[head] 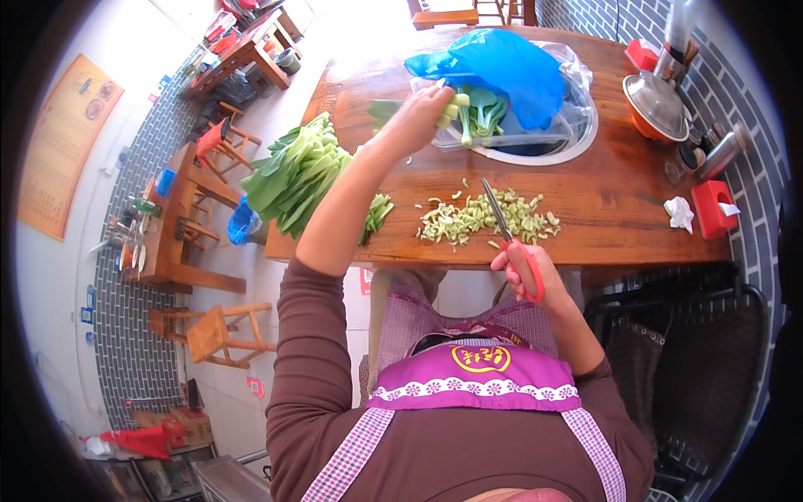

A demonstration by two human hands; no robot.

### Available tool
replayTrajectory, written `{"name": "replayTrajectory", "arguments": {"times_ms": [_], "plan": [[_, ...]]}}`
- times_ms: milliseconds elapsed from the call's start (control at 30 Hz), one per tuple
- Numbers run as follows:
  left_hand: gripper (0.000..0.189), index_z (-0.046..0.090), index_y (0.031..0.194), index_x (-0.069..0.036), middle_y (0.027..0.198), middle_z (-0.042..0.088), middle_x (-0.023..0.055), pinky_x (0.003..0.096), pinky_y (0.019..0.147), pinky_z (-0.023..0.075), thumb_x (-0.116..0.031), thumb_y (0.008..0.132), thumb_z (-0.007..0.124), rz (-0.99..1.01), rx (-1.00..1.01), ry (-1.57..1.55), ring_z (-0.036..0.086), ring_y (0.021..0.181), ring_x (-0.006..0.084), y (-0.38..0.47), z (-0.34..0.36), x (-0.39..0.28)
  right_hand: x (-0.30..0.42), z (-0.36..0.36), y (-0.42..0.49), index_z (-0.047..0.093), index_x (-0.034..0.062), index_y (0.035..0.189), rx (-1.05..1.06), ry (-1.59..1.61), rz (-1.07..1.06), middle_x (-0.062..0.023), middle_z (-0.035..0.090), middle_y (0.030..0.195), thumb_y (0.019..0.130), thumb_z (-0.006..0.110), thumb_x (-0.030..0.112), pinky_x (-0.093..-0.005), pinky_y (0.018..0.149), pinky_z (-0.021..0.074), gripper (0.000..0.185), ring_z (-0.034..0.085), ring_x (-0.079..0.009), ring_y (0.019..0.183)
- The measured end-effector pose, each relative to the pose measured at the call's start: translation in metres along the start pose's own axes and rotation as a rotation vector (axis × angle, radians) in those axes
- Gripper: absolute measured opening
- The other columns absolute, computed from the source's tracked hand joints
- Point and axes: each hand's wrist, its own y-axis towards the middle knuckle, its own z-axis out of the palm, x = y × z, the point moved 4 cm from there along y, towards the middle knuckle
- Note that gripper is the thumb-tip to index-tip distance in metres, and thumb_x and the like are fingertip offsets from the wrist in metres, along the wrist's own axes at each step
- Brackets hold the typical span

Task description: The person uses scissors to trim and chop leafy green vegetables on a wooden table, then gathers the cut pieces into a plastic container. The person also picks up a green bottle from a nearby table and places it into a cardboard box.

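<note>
My left hand (421,116) grips some leafy greens with pale stalks (453,110) beside a clear plastic container (521,139). A blue plastic bag (511,69) and more greens (483,114) lie at that container. In my right hand (536,270) are red-handled scissors (500,213), pointing away from me over the table; whether the blades are parted is hard to tell. A pile of cut stalk ends (480,216) lies under and around the blades. To the left, a large heap of leafy greens (301,172) rests at the table's edge, with a smaller bunch (376,216) near it.
The wooden table (615,207) carries a lidded metal bowl (655,106), a red tissue box (715,210), a crumpled tissue (679,213) and shaker jars at the right, near a tiled wall. A round tray (564,154) sits under the container. Stools (216,332) stand at the left.
</note>
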Motion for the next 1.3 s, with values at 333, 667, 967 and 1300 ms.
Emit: {"name": "replayTrajectory", "arguments": {"times_ms": [333, 667, 967, 1300], "plan": [[0.041, 0.072, 0.107, -0.007, 0.113, 0.06, 0.0123, 0.0408, 0.092, 0.0507, 0.012, 0.072, 0.062, 0.14, 0.479, -0.031, 0.062, 0.109, 0.0348, 0.047, 0.076, 0.039, -0.002, -0.015, -0.005, 0.065, -0.0056, 0.099, 0.038, 0.071, -0.06, 0.0031, 0.051, 0.061, 0.105, 0.053, 0.049, -0.0204, 0.041, 0.0418, 0.056, 0.049, -0.0052, 0.044], [0.017, 0.075, 0.091, -0.012, 0.092, 0.068, 0.0012, 0.0364, 0.085, 0.0556, -0.006, 0.079, 0.065, 0.274, 0.167, 0.27, 0.061, 0.101, 0.0246, 0.047, 0.052, 0.032, -0.004, -0.015, -0.006, 0.066, -0.0046, 0.099, 0.016, 0.043, -0.071, 0.0033, 0.05, 0.061, 0.106, 0.051, 0.046, -0.0202, 0.041, 0.0426, 0.053, 0.047, -0.0044, 0.045], [0.005, 0.067, 0.078, -0.01, 0.085, 0.068, 0.0045, 0.0402, 0.079, 0.0565, -0.008, 0.076, 0.07, -0.065, -0.232, 0.388, 0.064, 0.102, 0.0266, -0.019, -0.027, -0.055, 0.001, 0.004, -0.009, 0.063, -0.0038, 0.1, 0.064, 0.016, -0.073, 0.0047, 0.049, 0.061, 0.106, 0.046, 0.057, -0.0211, 0.041, 0.0407, 0.063, 0.046, -0.0046, 0.044], [0.023, 0.073, 0.1, -0.009, 0.089, 0.071, 0.0096, 0.0444, 0.074, 0.0537, -0.007, 0.077, 0.072, -0.478, -0.245, 0.133, 0.064, 0.095, 0.0326, -0.129, -0.03, -0.104, -0.005, 0.028, -0.008, 0.061, -0.0018, 0.115, 0.105, -0.075, -0.13, 0.0028, 0.053, 0.078, 0.107, 0.04, 0.058, -0.0232, 0.06, 0.0471, 0.064, 0.051, -0.0069, 0.063]]}}
